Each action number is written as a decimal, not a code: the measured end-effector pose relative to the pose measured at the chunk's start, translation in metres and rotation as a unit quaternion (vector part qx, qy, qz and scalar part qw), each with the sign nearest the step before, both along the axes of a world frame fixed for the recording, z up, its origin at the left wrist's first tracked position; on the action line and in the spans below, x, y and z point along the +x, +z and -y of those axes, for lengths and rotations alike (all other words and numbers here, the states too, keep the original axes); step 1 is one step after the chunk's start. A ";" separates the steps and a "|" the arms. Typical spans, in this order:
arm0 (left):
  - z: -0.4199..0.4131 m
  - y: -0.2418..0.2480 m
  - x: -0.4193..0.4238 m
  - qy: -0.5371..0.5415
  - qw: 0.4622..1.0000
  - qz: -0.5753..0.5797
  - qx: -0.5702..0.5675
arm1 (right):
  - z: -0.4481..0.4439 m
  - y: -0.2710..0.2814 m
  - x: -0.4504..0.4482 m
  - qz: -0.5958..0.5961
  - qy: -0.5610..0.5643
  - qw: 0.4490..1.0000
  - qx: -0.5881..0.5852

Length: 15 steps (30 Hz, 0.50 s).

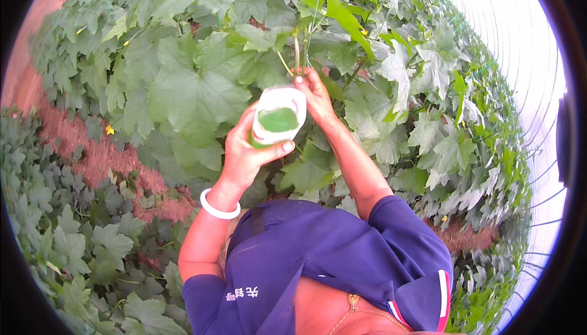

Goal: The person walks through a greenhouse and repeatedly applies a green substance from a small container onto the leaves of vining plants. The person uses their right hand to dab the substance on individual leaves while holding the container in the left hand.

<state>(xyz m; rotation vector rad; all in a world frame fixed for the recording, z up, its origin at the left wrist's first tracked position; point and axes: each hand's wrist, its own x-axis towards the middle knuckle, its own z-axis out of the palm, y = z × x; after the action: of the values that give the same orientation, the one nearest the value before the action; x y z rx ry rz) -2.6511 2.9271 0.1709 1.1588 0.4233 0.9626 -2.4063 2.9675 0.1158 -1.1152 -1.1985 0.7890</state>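
Note:
My left hand (243, 151) is wrapped round a white plastic cup (300, 119) with an open top. Bright green liquid (278, 120) lies inside it. Just beyond the cup's right side, my right hand (316, 94) has its thumb and fingers closed on a slim, pale green young fruit (296, 53) of a climbing gourd plant. The fruit's lower end is hidden by the fingers. A thin hanging string (315, 13) runs down beside the fruit towards the hand. To the left, a broad lobed leaf (199, 78) spreads close to the cup.
Dense gourd vines (431, 59) stand in front and to the right, tied up with strings. More foliage (69, 248) grows at lower left past reddish bare soil (101, 160). A pale film wall (518, 50) with curved lines bounds the right. A yellow flower (109, 130) hangs at left.

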 end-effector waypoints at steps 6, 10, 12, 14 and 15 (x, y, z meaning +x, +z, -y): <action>-0.036 0.019 0.036 0.070 0.985 -0.024 0.157 | 0.059 0.028 0.027 0.032 0.047 0.998 -0.021; -0.047 0.009 0.050 0.102 0.978 -0.041 0.178 | 0.086 0.049 0.036 0.064 0.031 0.995 -0.066; -0.049 -0.003 0.052 0.083 0.988 -0.018 0.131 | 0.093 0.053 0.042 0.065 0.032 0.995 -0.065; -0.049 -0.015 0.048 0.066 0.992 -0.063 0.092 | 0.096 0.056 0.042 0.055 0.025 0.997 -0.055; -0.046 -0.018 0.046 0.055 0.992 -0.085 0.071 | 0.098 0.057 0.042 0.055 0.013 0.997 -0.055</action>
<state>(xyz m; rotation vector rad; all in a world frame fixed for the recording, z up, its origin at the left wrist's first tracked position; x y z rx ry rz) -2.6051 2.9732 0.1529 1.3644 0.5680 1.0065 -2.3646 2.8699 0.1732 -1.2489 -1.2768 0.8297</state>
